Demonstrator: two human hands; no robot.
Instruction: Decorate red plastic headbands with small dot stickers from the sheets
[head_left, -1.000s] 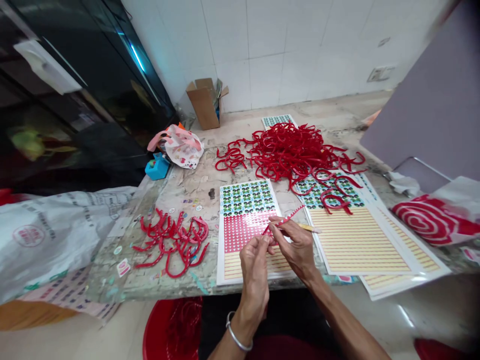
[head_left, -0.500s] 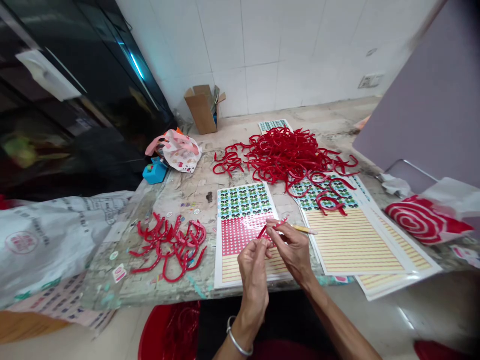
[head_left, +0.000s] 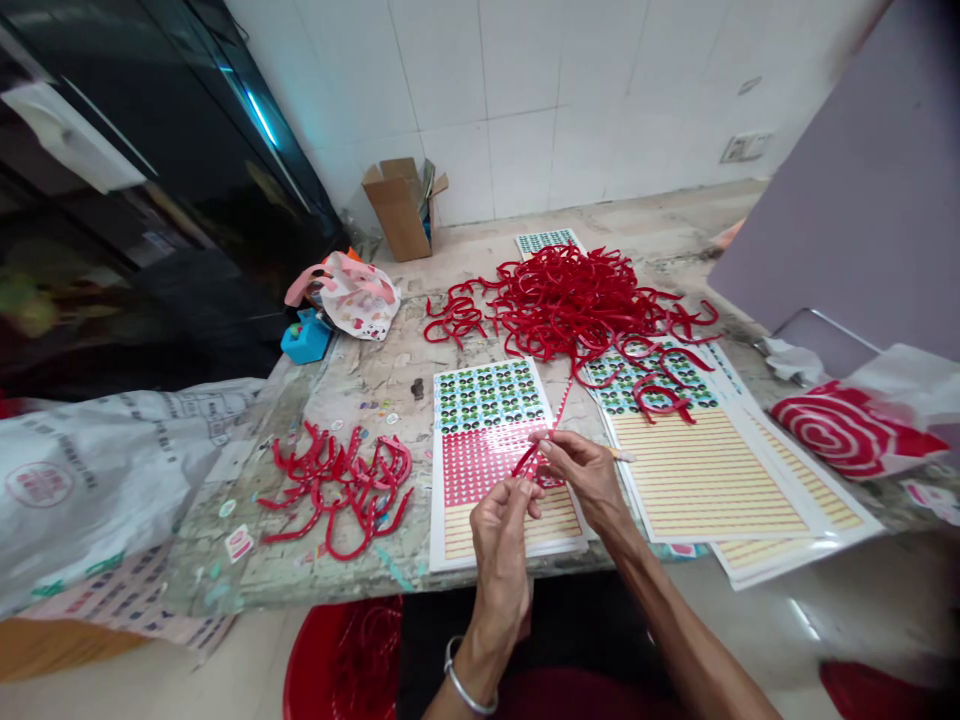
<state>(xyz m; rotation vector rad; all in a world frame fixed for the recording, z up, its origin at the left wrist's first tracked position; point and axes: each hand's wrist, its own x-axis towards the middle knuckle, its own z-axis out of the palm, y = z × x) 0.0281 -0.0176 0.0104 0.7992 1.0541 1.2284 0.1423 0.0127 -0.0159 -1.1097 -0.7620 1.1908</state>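
Observation:
In front of me a thin dark-red band (head_left: 526, 458) runs between my two hands. My left hand (head_left: 504, 525) pinches its lower end, and a silver bangle is on that wrist. The fingertips of my right hand (head_left: 581, 470) close on its upper end. A narrow pink sticker strip with white dots (head_left: 561, 405) runs along the band and sticks out beyond my right fingers. Below the hands lies a sticker sheet (head_left: 491, 400) with green, pink and yellow sections. A thin yellow pencil-like stick (head_left: 622, 456) shows beside my right hand; whether it is held I cannot tell.
A large heap of red curved bands (head_left: 570, 300) lies at the back, and a smaller pile (head_left: 345, 490) at the left. More striped sheets (head_left: 705, 480) are stacked at the right. A cardboard box (head_left: 401, 210), a blue tape dispenser (head_left: 305, 338) and a patterned bag (head_left: 356, 295) stand behind.
The dotted strip now stretches farther up past my right fingers. The right hand has turned slightly, and more of the red band shows. The view has shifted a little.

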